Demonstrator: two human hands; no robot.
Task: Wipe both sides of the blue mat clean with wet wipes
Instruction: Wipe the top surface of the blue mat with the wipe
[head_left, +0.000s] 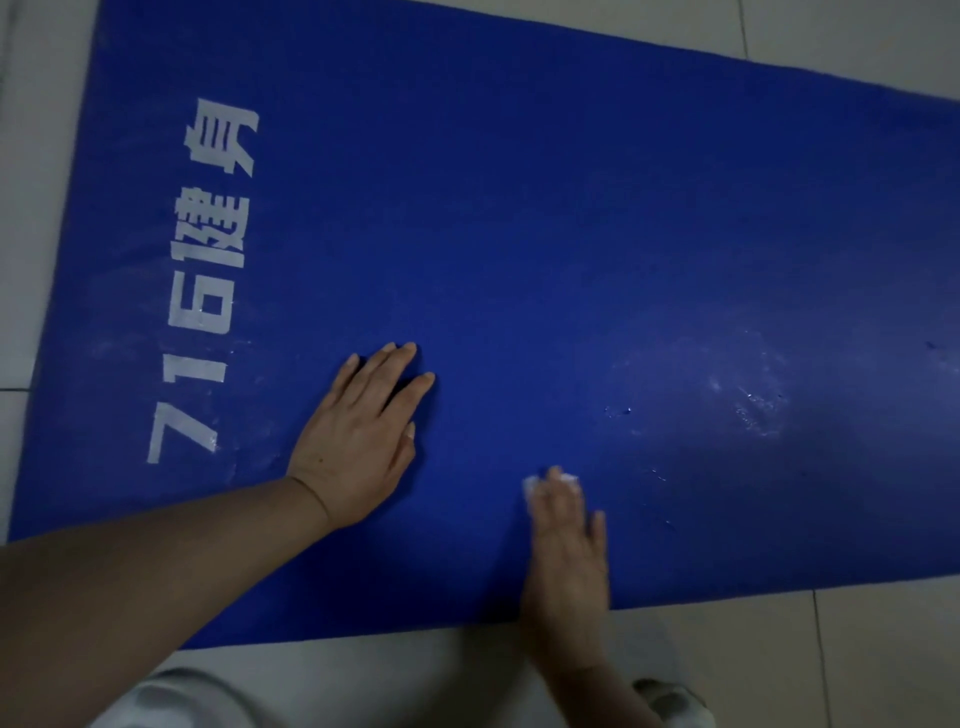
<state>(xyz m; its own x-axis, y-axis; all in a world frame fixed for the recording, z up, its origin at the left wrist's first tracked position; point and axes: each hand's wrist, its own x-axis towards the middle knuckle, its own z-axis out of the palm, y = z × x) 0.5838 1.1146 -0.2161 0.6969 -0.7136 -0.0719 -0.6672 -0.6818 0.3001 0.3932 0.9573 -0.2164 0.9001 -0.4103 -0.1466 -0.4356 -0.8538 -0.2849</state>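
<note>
The blue mat (519, 234) lies flat on the tiled floor (857, 665); the left hand (358, 441) presses it with fingers straight, while the right hand (566, 540) lies flat, pressing a wet wipe (535, 483). Best to sweep overlapping strokes toward the pale smears (753, 405), bracing firmly. No containers show.

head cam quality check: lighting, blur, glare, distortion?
Head view: dim and bluish; right hand and the wet wipe under it are motion-blurred, left hand sharper; faint sheen on the blue mat at its scuffed patch; wide-angle bowing of mat edges.
</note>
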